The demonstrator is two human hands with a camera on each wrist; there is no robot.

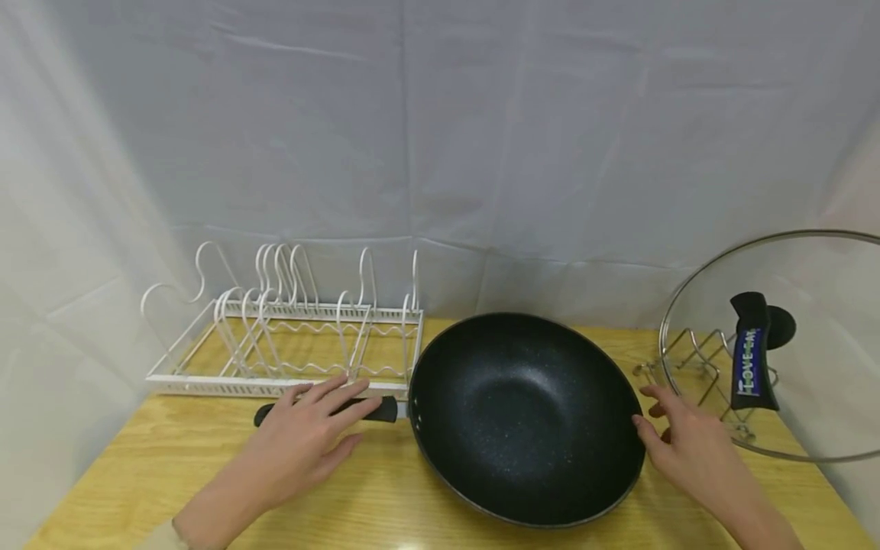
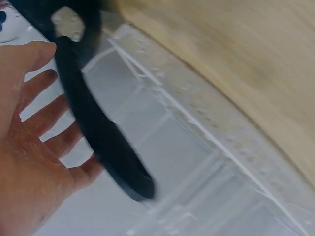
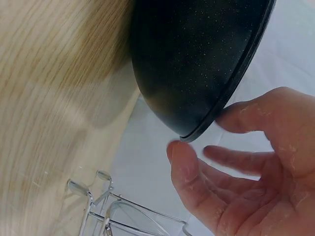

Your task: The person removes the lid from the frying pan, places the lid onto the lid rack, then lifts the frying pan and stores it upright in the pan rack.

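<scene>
A black wok point(image 1: 525, 416) stands on the wooden table with its inside facing up. Its black handle point(image 1: 381, 409) points left, in front of the white rack. My left hand point(image 1: 305, 428) lies over the handle with fingers spread and fairly straight; in the left wrist view the handle point(image 2: 98, 120) passes alongside the thumb and fingertips, not wrapped by them. At the wok's right rim is my right hand point(image 1: 694, 443). In the right wrist view its loosely bent fingertips point(image 3: 181, 153) are at the rim, without a visible firm pinch.
Behind the left hand stands a white wire rack point(image 1: 289, 386) with upright dividers. At the right, a glass lid point(image 1: 701, 279) with a black handle stands upright in a metal wire stand point(image 1: 697, 359). A pale cloth point(image 1: 454, 153) hangs behind the table point(image 1: 131, 466).
</scene>
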